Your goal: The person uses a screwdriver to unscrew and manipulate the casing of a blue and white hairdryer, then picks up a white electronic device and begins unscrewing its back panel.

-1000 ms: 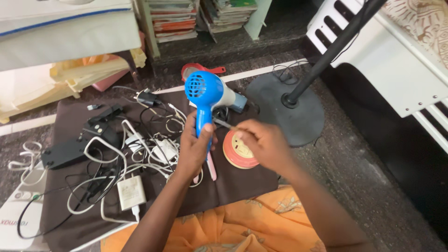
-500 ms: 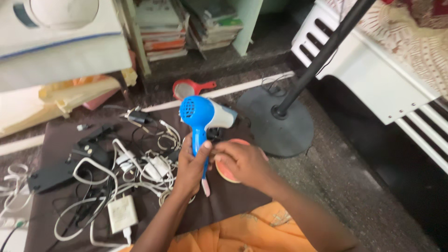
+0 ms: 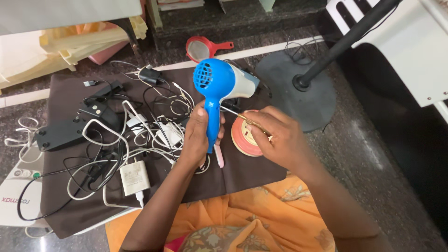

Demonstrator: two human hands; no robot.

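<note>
My left hand (image 3: 198, 135) grips the handle of a blue and grey hair dryer (image 3: 218, 86), held upright over a dark brown cloth (image 3: 65, 93). My right hand (image 3: 275, 135) holds a thin screwdriver (image 3: 239, 115) whose tip touches the dryer's handle just below the body. Under my right hand a round orange and pink tape roll (image 3: 245, 137) lies on the cloth. A pink stick-shaped tool (image 3: 218, 156) sticks out below my left hand.
A tangle of white and black cables, a white charger (image 3: 134, 177) and a black box (image 3: 60, 133) cover the cloth's left side. A fan stand base (image 3: 298, 93) sits to the right, a red hand mirror (image 3: 203, 47) behind. A white device (image 3: 16, 196) lies at far left.
The view has shifted closer and slightly left. Both hands keep their hold; the screwdriver tip stays at the dryer's handle.
</note>
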